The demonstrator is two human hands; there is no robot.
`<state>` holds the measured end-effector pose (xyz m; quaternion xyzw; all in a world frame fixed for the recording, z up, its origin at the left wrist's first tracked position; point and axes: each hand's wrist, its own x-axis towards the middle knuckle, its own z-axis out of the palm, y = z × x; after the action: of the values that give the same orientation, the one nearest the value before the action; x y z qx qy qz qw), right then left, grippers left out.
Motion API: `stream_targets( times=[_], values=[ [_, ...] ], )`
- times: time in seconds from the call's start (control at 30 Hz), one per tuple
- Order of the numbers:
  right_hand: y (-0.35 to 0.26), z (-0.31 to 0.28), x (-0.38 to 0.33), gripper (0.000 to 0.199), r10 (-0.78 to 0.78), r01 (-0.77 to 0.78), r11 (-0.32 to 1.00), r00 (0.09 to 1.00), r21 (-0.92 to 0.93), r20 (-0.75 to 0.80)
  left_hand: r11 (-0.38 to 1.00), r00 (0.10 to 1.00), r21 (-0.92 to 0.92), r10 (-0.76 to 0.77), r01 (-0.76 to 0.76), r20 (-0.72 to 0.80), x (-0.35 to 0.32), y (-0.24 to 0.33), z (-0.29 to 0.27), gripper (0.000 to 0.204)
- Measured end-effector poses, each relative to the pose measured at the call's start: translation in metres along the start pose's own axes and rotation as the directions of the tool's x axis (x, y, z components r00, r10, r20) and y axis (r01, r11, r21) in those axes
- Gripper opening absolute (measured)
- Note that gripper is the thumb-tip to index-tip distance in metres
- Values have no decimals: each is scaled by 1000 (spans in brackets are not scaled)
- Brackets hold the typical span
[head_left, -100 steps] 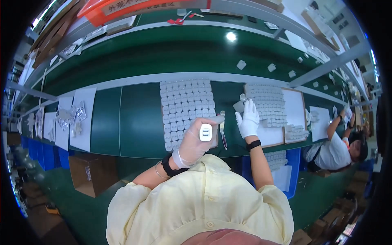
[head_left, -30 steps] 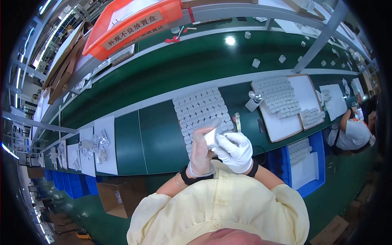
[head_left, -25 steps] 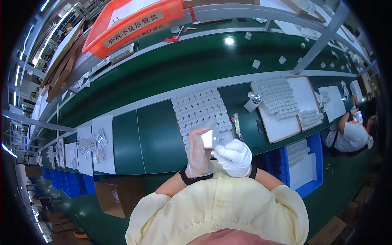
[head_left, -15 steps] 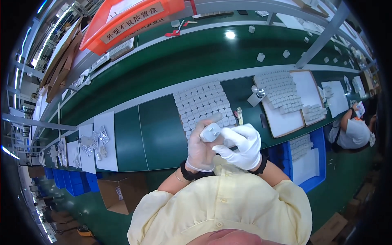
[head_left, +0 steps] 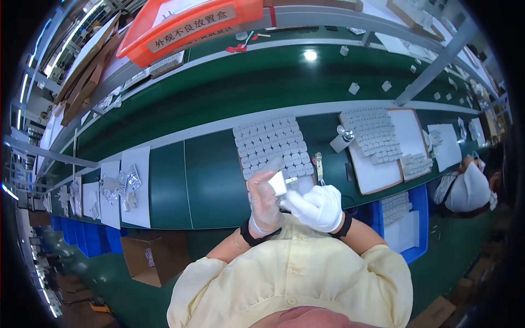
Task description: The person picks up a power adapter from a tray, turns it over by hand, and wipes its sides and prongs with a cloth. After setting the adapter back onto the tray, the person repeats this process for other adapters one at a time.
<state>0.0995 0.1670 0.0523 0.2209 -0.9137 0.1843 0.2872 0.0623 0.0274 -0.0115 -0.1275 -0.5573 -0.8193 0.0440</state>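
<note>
A green-topped bench (head_left: 164,186) stands above green floor (head_left: 136,300), light tubes (head_left: 9,191) glowing left.

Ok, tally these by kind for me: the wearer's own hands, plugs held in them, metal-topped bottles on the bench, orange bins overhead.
Hands: 2 (left hand, right hand)
White plug, held: 1
Metal-topped bottle: 1
Orange bin: 1
Total: 5
</note>
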Motion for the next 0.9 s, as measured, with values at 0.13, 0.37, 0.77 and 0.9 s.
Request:
stream_targets(
  times=[0.13,0.37,0.77,0.9],
  values=[
    [1,0,7,29,12,3,985,996,175,-85,1000,1000,-2,1,-1,19,-8,-4,1,32],
    [26,61,3,29,292,-208,892,943,401,-162,811,913,469,183,-351,366,11,2,-6,40],
    [234,182,65,21,689,-651,591,714,476,123,552,974,818,-222,163,-44,77,2,-52,66],
    [314,254,85,18,773,-772,634,634,-51,28,351,938,918,-342,184,-57,46,4,-87,55]
  ],
)
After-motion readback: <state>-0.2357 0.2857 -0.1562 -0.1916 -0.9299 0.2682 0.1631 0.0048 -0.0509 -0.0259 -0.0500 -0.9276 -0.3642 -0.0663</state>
